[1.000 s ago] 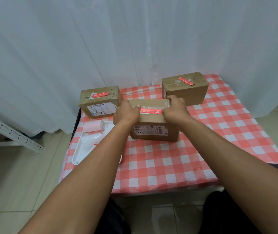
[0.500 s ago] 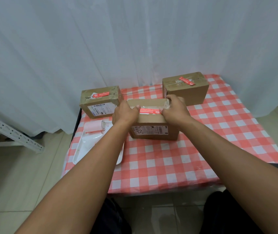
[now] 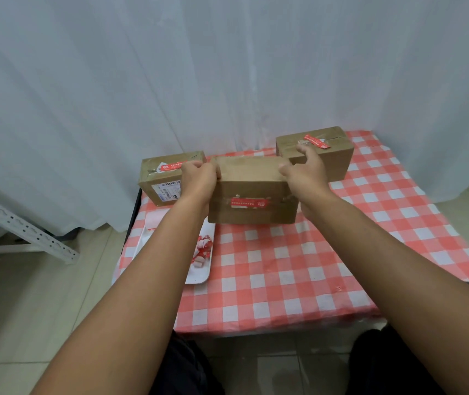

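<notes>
The middle box [image 3: 252, 183], plain brown cardboard, sits between the two hands at the centre of the table [image 3: 284, 266]. It is towards the back, and the broad face turned to the camera bears a red sticker [image 3: 250, 202] over a strip of clear tape. Its lower edge is down at the checked cloth, but I cannot tell whether it rests there or is lifted a little.

The left hand [image 3: 199, 178] grips the box's upper left corner, with its fingers curled over the top edge. The right hand [image 3: 306, 173] is at the upper right corner. Its thumb touches the top edge and its palm is against the end of the box. Its fingers are loosely spread and raised, not closed round anything.

A second box [image 3: 165, 178] stands just behind the left hand, with a white shipping label on its front. A third box [image 3: 333, 158] stands behind the right hand at the far right corner, and its sticker is on top.

A white tray [image 3: 199, 272] lies near the table's left edge, partly under the left forearm. It holds a small heap of red-and-white scraps [image 3: 203, 248]. A white curtain [image 3: 199, 67] hangs behind the table. A perforated metal bar [image 3: 22, 226] slants across the tiled floor [image 3: 28, 295] to the left.
</notes>
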